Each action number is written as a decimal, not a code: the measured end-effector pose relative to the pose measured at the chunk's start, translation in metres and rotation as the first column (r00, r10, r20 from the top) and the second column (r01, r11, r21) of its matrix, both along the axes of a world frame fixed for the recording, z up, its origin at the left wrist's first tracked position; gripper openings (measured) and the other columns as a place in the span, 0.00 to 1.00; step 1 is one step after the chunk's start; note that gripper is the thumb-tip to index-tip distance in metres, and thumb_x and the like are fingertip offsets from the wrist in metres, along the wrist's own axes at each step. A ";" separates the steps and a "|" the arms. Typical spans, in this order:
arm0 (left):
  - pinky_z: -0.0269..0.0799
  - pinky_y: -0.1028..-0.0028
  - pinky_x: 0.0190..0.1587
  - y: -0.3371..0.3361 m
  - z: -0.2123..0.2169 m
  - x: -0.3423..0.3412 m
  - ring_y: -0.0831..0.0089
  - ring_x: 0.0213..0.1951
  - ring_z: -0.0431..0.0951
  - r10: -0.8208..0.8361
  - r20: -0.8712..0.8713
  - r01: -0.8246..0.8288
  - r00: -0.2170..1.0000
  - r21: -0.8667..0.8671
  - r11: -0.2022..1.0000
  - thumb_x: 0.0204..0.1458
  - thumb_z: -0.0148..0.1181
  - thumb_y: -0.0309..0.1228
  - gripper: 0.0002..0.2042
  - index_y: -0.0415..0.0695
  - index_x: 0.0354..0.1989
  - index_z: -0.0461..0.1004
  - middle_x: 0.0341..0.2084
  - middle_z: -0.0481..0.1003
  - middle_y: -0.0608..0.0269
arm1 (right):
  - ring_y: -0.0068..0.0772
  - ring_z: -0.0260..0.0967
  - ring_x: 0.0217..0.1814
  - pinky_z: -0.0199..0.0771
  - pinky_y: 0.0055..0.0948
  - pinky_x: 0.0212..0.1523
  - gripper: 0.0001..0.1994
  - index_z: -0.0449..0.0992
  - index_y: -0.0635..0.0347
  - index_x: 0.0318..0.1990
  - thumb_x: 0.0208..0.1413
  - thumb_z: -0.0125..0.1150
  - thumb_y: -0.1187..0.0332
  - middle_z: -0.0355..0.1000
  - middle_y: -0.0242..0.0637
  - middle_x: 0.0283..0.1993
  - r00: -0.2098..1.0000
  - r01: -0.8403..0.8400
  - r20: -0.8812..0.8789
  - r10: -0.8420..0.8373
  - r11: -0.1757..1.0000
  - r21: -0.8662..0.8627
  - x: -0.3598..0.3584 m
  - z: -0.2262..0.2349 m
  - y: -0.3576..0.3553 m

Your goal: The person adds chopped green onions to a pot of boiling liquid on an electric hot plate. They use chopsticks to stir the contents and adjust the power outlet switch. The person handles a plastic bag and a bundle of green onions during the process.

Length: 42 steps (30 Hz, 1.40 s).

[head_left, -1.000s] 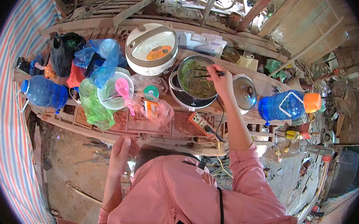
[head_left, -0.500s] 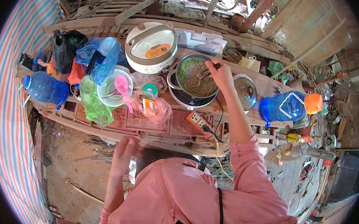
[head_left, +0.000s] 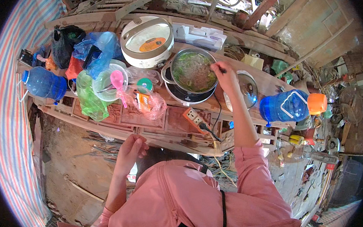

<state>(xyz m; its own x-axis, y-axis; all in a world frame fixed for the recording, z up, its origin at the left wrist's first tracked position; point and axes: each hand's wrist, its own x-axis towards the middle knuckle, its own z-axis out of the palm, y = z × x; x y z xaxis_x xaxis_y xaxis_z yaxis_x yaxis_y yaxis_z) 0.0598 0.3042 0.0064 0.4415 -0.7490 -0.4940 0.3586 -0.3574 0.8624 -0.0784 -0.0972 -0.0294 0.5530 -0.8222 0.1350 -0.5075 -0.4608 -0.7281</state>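
A metal pot (head_left: 191,92) of bubbling broth, with green vegetables and brownish bits, stands on a round-fronted electric cooker (head_left: 187,99). At the pot's right rim, my right hand (head_left: 225,77) is closed around dark chopsticks (head_left: 222,70); little of them shows, and their tips cannot be made out. My left hand (head_left: 132,152) hovers before the table's front edge, fingers curled loosely inward, with nothing visible in it. To the right of the pot, partly behind my right forearm, lies a glass lid (head_left: 245,91).
A rice cooker (head_left: 147,42) stands left of the pot. Nearer are a pink ladle (head_left: 117,79) on a pale bowl (head_left: 122,92), and plastic bags (head_left: 92,102). An orange power strip (head_left: 194,118) with cords lies at the front. Blue water jugs (head_left: 43,86) flank the table.
My right hand has shifted toward the pot's right rim, and less of the chopsticks shows. My left hand's fingers have curled a little more. The whole view has shifted slightly.
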 end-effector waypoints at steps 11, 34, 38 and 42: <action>0.68 0.81 0.30 -0.049 -0.055 -0.031 0.82 0.28 0.73 -0.072 0.008 0.072 0.997 0.018 0.997 0.64 0.50 0.37 0.12 0.41 0.45 0.71 0.30 0.76 0.65 | 0.42 0.73 0.46 0.72 0.32 0.46 0.08 0.77 0.62 0.42 0.54 0.61 0.77 0.75 0.44 0.43 0.961 -0.048 0.239 0.142 0.932 -0.360 -0.081 0.018 0.068; 0.75 0.79 0.31 -0.211 -0.246 -0.043 0.75 0.33 0.78 0.271 -0.598 -0.256 0.754 0.113 0.960 0.59 0.58 0.32 0.08 0.42 0.42 0.73 0.35 0.78 0.59 | 0.36 0.75 0.43 0.78 0.32 0.44 0.07 0.77 0.67 0.42 0.61 0.54 0.75 0.73 0.45 0.43 0.824 0.249 0.530 -0.200 0.968 -0.023 -0.154 -0.005 0.143; 0.76 0.79 0.31 -0.213 -0.258 -0.044 0.73 0.27 0.77 0.300 -0.621 -0.326 0.724 0.076 0.942 0.59 0.58 0.29 0.06 0.39 0.38 0.73 0.29 0.77 0.58 | 0.36 0.75 0.43 0.78 0.31 0.45 0.07 0.76 0.68 0.42 0.61 0.53 0.76 0.73 0.46 0.45 0.847 0.276 0.480 -0.228 0.961 -0.031 -0.164 -0.003 0.146; 0.75 0.78 0.30 -0.212 -0.265 -0.047 0.74 0.28 0.76 0.313 -0.540 -0.354 0.781 0.030 0.935 0.57 0.60 0.27 0.04 0.40 0.36 0.73 0.28 0.76 0.61 | 0.36 0.74 0.44 0.76 0.31 0.46 0.07 0.77 0.68 0.41 0.60 0.54 0.76 0.74 0.45 0.43 0.860 0.272 0.455 -0.229 0.962 -0.030 -0.161 -0.002 0.146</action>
<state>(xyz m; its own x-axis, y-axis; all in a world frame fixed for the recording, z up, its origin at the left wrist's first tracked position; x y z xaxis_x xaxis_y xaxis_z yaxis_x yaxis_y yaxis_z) 0.0129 0.0924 -0.2587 0.3555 -0.6447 -0.6767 0.8502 -0.0777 0.5206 -0.2392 0.0488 -0.0316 0.1941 -0.8973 0.3964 -0.2481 -0.4358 -0.8652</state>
